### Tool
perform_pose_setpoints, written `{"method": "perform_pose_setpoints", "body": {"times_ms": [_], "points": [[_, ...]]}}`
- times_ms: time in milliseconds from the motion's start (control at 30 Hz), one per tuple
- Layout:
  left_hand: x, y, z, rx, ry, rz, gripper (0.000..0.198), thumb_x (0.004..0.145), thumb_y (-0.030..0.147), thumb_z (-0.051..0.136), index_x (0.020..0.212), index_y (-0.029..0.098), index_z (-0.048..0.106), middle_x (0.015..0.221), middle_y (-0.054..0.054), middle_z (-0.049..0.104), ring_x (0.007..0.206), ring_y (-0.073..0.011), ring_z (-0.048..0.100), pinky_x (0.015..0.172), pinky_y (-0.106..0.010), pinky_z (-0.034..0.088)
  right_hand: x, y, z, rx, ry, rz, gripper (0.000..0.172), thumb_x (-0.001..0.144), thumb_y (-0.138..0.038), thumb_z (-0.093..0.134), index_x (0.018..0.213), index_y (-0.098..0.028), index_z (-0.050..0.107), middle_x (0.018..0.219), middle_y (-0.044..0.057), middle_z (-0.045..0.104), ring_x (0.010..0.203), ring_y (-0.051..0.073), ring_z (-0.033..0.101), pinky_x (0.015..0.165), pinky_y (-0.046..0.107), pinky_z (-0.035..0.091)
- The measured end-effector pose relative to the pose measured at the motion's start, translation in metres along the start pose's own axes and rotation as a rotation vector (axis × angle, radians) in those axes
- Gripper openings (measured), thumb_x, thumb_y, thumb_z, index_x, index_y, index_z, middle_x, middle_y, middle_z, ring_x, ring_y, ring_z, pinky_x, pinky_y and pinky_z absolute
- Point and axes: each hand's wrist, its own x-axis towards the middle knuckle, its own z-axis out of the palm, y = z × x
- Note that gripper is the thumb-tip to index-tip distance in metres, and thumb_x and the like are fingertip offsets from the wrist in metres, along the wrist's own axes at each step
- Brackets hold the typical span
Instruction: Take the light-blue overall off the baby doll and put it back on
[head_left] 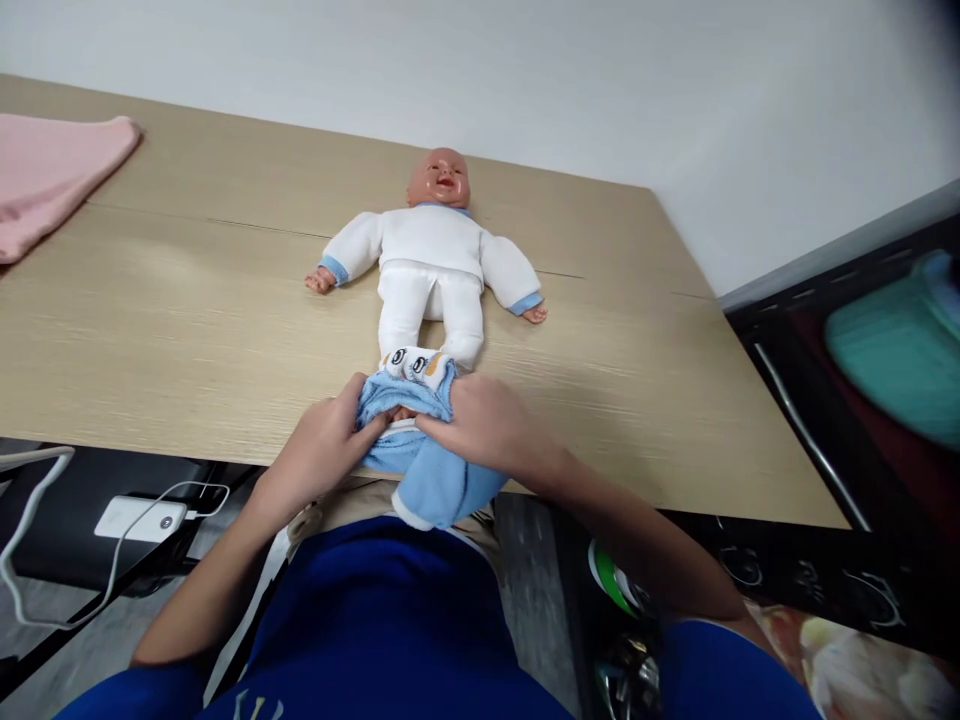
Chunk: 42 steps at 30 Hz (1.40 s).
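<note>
A baby doll (431,245) in a white top and white trousers with blue cuffs lies face up on the wooden table, its feet toward me. Around its feet is a light blue garment (442,485) with white trim and a printed pattern, hanging partly over the table's front edge. My left hand (326,435) grips the garment's left side, thumb on the opening. On its right side, my right hand (491,420) holds the cloth the same way. The doll's toes show a little between my thumbs; the rest of its feet is hidden by the cloth.
A pink cloth (56,175) lies at the table's far left. Below the left edge are a white power bank (140,519) and cables. To the right stands a dark rack with a blurred teal object (896,340). A white wall rises behind the table (187,330).
</note>
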Motion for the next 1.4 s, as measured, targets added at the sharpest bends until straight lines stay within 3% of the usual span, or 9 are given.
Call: {"method": "perform_pose_setpoints", "body": {"times_ms": [133, 267, 433, 533, 667, 900, 1067, 1267, 1400], "points": [[0.002, -0.012, 0.005, 0.068, 0.033, 0.102, 0.027, 0.109, 0.044, 0.066, 0.128, 0.025, 0.062, 0.097, -0.007, 0.073, 0.098, -0.037, 0.073, 0.082, -0.04, 0.047, -0.005, -0.011, -0.002, -0.12, 0.013, -0.036, 0.028, 0.11, -0.041, 0.077, 0.123, -0.018, 0.086, 0.125, 0.018, 0.087, 0.113, 0.037, 0.082, 0.097, 0.044, 0.062], [0.003, -0.024, 0.015, 0.0, 0.098, 0.213, 0.046, 0.102, 0.025, 0.062, 0.148, 0.019, 0.06, 0.137, -0.017, 0.074, 0.133, -0.0386, 0.068, 0.113, -0.052, 0.054, -0.011, -0.012, 0.0, -0.092, -0.043, -0.003, 0.024, 0.107, -0.037, 0.08, 0.116, -0.016, 0.084, 0.124, 0.02, 0.086, 0.112, 0.038, 0.082, 0.099, 0.047, 0.064], [0.011, -0.035, 0.019, -0.221, 0.104, 0.216, 0.065, 0.099, 0.024, 0.066, 0.162, 0.017, 0.052, 0.158, -0.02, 0.07, 0.145, -0.0356, 0.069, 0.125, -0.052, 0.053, -0.006, 0.0, 0.009, 0.116, 0.041, -0.096, 0.025, 0.105, -0.027, 0.077, 0.129, -0.02, 0.081, 0.13, 0.014, 0.086, 0.119, 0.033, 0.082, 0.108, 0.045, 0.064], [0.017, -0.039, 0.014, -0.268, 0.071, 0.246, 0.061, 0.097, 0.024, 0.064, 0.158, 0.018, 0.061, 0.153, -0.016, 0.076, 0.139, -0.0345, 0.074, 0.122, -0.049, 0.056, -0.001, 0.01, 0.014, 0.27, 0.111, -0.191, 0.038, 0.104, -0.025, 0.077, 0.143, -0.024, 0.077, 0.14, 0.01, 0.085, 0.13, 0.032, 0.081, 0.117, 0.046, 0.063], [0.023, -0.039, 0.008, -0.232, 0.084, 0.264, 0.053, 0.097, 0.025, 0.061, 0.149, 0.016, 0.069, 0.141, -0.015, 0.082, 0.13, -0.0353, 0.077, 0.119, -0.051, 0.059, -0.001, 0.02, 0.022, 0.177, 0.189, -0.149, 0.04, 0.104, -0.032, 0.08, 0.141, -0.02, 0.075, 0.152, 0.018, 0.075, 0.142, 0.039, 0.074, 0.123, 0.058, 0.062], [0.026, -0.044, 0.011, -0.212, 0.168, 0.287, 0.052, 0.093, 0.023, 0.064, 0.144, 0.017, 0.072, 0.138, -0.016, 0.083, 0.126, -0.0359, 0.079, 0.117, -0.054, 0.06, 0.007, 0.028, 0.019, 0.258, 0.215, -0.213, 0.042, 0.098, -0.028, 0.08, 0.139, -0.024, 0.072, 0.137, 0.011, 0.079, 0.131, 0.035, 0.078, 0.117, 0.057, 0.065], [0.024, -0.052, 0.017, -0.282, 0.171, 0.278, 0.057, 0.092, 0.023, 0.065, 0.149, 0.016, 0.07, 0.145, -0.018, 0.08, 0.131, -0.0371, 0.076, 0.119, -0.058, 0.057, 0.009, 0.028, 0.019, 0.29, 0.161, -0.202, 0.056, 0.094, -0.024, 0.083, 0.148, -0.024, 0.07, 0.147, 0.014, 0.076, 0.14, 0.039, 0.074, 0.124, 0.062, 0.061], [0.017, -0.058, 0.027, -0.317, 0.199, 0.268, 0.065, 0.09, 0.022, 0.066, 0.155, 0.019, 0.067, 0.153, -0.017, 0.078, 0.142, -0.0382, 0.074, 0.126, -0.06, 0.054, 0.009, 0.034, 0.026, 0.342, 0.112, -0.214, 0.074, 0.088, -0.027, 0.09, 0.157, -0.023, 0.064, 0.164, 0.019, 0.065, 0.159, 0.045, 0.06, 0.135, 0.069, 0.052], [0.017, -0.059, 0.028, -0.358, 0.203, 0.262, 0.066, 0.091, 0.024, 0.068, 0.157, 0.019, 0.067, 0.157, -0.017, 0.077, 0.147, -0.0378, 0.073, 0.129, -0.059, 0.055, 0.012, 0.035, 0.025, 0.413, 0.102, -0.274, 0.067, 0.087, -0.024, 0.088, 0.151, -0.025, 0.068, 0.156, 0.015, 0.067, 0.156, 0.042, 0.061, 0.136, 0.067, 0.05]]}}
